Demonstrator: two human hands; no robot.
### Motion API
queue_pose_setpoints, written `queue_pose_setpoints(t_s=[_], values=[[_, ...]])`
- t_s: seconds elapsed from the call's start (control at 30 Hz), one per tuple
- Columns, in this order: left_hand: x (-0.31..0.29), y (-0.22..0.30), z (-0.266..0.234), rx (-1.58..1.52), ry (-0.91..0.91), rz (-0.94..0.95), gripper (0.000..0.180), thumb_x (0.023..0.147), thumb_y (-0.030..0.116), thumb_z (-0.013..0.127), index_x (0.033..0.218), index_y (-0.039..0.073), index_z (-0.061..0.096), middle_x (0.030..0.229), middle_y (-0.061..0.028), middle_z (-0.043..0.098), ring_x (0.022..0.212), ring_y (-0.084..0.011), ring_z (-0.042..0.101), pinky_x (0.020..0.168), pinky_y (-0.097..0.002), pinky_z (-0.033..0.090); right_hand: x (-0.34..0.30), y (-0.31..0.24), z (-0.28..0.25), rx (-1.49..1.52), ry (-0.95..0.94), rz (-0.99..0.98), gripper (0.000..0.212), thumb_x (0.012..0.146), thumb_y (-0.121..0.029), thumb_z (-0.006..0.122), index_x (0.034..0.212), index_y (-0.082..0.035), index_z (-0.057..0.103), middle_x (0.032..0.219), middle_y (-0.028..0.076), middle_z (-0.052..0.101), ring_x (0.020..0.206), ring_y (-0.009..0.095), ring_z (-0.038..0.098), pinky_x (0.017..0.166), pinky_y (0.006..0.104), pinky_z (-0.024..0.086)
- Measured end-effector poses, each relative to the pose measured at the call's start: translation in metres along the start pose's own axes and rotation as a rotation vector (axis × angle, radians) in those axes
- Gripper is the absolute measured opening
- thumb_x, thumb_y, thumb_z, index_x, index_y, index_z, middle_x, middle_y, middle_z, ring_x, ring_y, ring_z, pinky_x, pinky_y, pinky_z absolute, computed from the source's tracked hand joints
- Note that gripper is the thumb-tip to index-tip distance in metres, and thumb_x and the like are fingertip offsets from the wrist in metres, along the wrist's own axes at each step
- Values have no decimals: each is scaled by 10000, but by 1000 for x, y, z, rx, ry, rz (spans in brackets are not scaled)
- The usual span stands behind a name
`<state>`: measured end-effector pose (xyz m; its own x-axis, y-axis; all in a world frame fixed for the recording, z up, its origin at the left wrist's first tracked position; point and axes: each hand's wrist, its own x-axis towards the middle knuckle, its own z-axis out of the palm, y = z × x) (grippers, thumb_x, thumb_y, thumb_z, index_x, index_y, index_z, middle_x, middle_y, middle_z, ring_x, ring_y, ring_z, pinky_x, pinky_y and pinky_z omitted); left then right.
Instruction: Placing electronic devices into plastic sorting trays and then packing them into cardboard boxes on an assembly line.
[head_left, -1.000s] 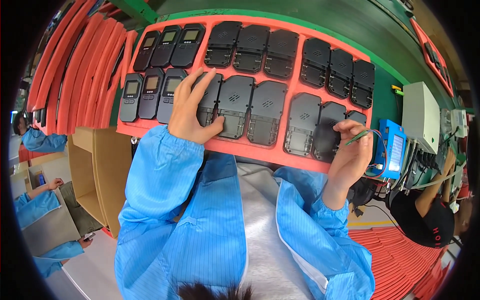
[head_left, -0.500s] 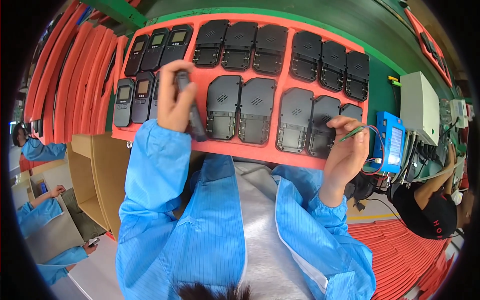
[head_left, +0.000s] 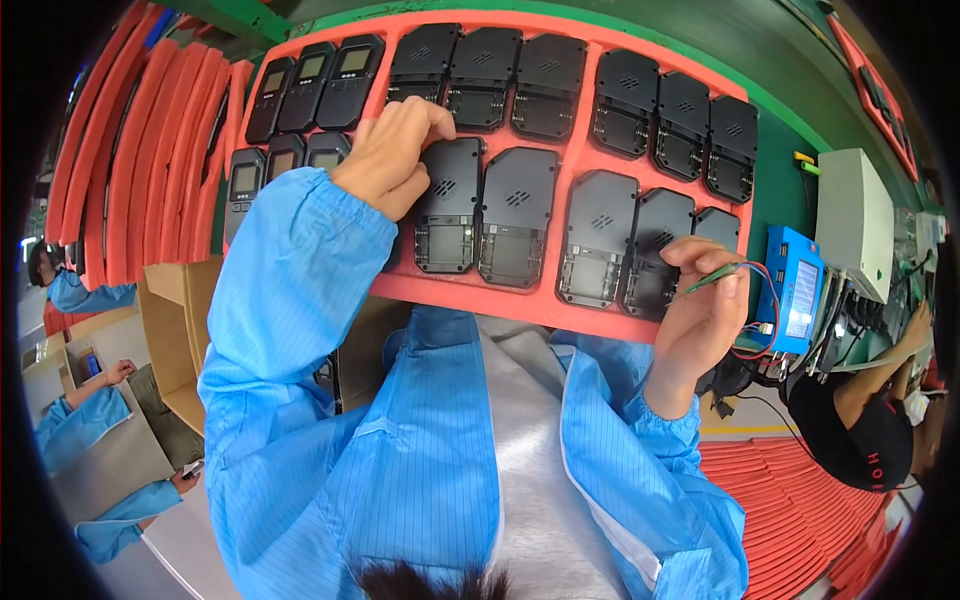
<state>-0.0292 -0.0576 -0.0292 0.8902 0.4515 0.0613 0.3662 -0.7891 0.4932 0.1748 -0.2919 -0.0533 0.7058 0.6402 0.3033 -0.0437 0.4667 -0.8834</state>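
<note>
Rows of black handheld devices lie on a red foam tray [head_left: 460, 290], some screen up, others back up with open battery bays. My left hand [head_left: 393, 155] curls its fingers over the upper left corner of one back-up handheld device [head_left: 446, 205], which still lies flat in the tray. Something dark beneath my left sleeve is mostly hidden. In a pinch, my right hand [head_left: 705, 300] holds a thin green wired probe [head_left: 712, 278] above the tray's right end. Its wires run to a blue tester box [head_left: 795, 285] with a lit screen.
Red foam trays [head_left: 150, 150] stand stacked on edge at the left, above a cardboard box [head_left: 170, 340]. A pale box [head_left: 855, 225] and cables lie beyond the tester. More red foam sheets [head_left: 790, 510] are piled at lower right. Other people work at both sides.
My left hand no longer has the upright handheld device in it; it has moved right onto a back-up one. My right hand stays nearly in place with the probe. The tray has shifted slightly.
</note>
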Motion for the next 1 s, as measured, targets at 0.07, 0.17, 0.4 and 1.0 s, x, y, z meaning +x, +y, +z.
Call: queue_pose_setpoints(t_s=[0.07,0.17,0.4,1.0], values=[[-9,-1,11,24,79,1,263,740,10,509,1000,46,493,973,-105,508,979,-276,483,857,-359,340,0,-2,-1,-32,-31,13,180,918,-144,408,868,14,478,843,162,550,807,300,564,751,413,447],[-15,0,18,78,245,20,242,764,42,533,1003,48,495,972,-99,509,967,-276,484,859,-360,336,3,-2,1,-44,-24,20,188,914,-146,408,862,22,477,820,175,554,796,295,561,743,404,445],[-13,17,20,355,135,-173,243,798,176,605,995,54,530,993,-91,532,970,-269,495,850,-369,342,1,-2,-1,-78,-65,31,202,911,-150,404,861,30,478,801,183,558,783,291,557,740,394,442],[-42,-31,-19,408,298,-261,261,818,279,623,996,89,597,974,-103,551,898,-276,521,784,-382,428,4,-8,8,-59,-46,86,214,932,-182,396,885,4,491,847,150,547,838,256,532,807,379,402]])
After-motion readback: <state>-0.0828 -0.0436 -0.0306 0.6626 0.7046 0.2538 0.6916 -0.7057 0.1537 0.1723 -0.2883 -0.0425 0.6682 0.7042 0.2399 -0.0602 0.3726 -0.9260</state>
